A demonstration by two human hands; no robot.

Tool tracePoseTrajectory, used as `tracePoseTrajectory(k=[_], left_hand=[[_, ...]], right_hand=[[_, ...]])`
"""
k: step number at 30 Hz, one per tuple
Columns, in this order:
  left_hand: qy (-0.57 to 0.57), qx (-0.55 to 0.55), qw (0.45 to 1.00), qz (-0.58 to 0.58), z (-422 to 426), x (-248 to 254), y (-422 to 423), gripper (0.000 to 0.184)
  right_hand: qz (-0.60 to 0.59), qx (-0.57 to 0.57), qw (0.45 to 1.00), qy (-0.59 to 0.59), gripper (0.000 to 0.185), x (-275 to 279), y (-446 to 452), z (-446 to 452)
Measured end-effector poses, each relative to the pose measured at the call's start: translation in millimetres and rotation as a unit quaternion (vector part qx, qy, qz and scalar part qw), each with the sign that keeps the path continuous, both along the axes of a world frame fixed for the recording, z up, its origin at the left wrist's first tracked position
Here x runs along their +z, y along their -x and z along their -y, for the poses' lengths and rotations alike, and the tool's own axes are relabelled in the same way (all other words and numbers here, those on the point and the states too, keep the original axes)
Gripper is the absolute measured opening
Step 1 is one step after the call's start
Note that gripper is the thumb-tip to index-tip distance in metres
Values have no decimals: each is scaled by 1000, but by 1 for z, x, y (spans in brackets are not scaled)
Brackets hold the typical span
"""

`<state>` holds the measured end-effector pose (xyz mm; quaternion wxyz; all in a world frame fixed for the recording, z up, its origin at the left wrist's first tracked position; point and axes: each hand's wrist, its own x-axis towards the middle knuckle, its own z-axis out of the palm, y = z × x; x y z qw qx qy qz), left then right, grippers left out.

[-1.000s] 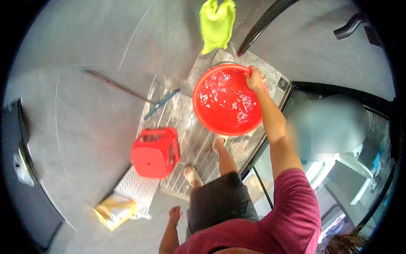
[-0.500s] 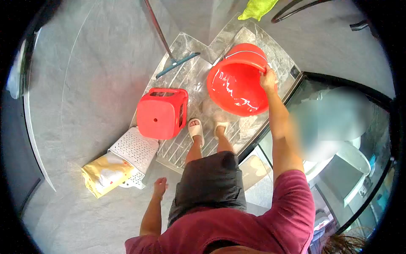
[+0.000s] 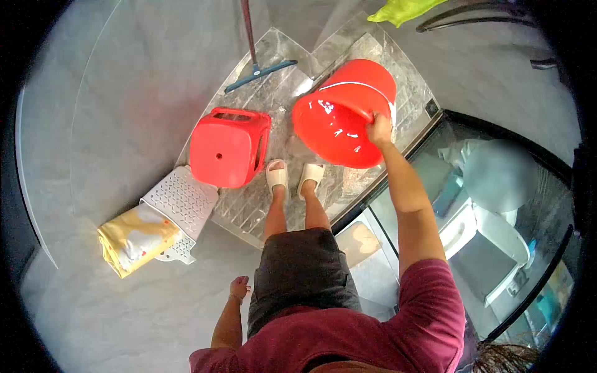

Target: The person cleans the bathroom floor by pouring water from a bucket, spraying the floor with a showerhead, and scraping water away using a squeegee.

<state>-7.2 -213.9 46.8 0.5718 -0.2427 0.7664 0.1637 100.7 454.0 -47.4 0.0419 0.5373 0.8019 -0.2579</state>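
My right hand [image 3: 379, 129] grips the rim of a big red bucket [image 3: 364, 81] on its right side. The bucket is tipped over, its mouth turned toward my feet and the left. Bright glints show on its inner wall; whether water is inside, I cannot tell. Its wire handle [image 3: 354, 83] lies against the outside. My left hand [image 3: 240, 288] hangs beside my shorts, holding nothing, its fingers loosely bent and partly apart. Left of the bucket stands a red plastic stool [image 3: 217, 149], apart from both hands.
Wet-looking ribbed stone tiles [image 3: 283, 99] lie under my white slippers [image 3: 277, 175]. A floor squeegee [image 3: 256, 72] leans beyond the stool. A perforated grey plastic item [image 3: 180, 193] with a yellow packet [image 3: 134, 239] lies left. A black-framed glass panel [image 3: 429, 149] borders the right. A lime-green cloth [image 3: 404, 9] is at the top.
The bucket has tipped further, so more of its outer side shows. My right hand stays on the rim. The view has shifted a little; my left hand still hangs at my side.
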Motion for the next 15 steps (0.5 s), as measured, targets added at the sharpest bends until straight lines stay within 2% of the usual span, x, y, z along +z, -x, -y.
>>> tracePoseTrajectory(k=[2,4,5,6,8,9,10,11,12,14,15], left_hand=[[7,4,1000,3,4,5,-7,29],[20,0,1000,6,10,9,-10,32],[8,93,995,14,23,8,-15,31],[27,39,999,1,8,19,-16,31],[36,100,994,26,28,12,-22,29],[38,102,994,26,37,9,-26,29],[-17,55,998,32,46,9,-26,29],[-73,8,996,40,54,6,-27,28],[-73,8,996,43,49,8,-27,28],[25,26,999,32,11,18,-23,26],[16,33,999,21,4,20,-24,26]], right_hand=[[-18,26,999,-30,28,-22,-3,18],[20,76,996,42,24,-22,4,41],[24,66,996,49,24,-21,7,55],[28,56,996,56,24,-18,9,69],[7,59,996,62,22,-25,15,80],[38,60,995,66,21,-35,12,85],[70,58,993,71,19,-37,14,92],[18,68,996,59,16,-38,12,94],[20,67,996,59,16,-39,13,97],[57,52,994,78,16,-46,15,100],[52,37,995,74,14,-47,13,105]])
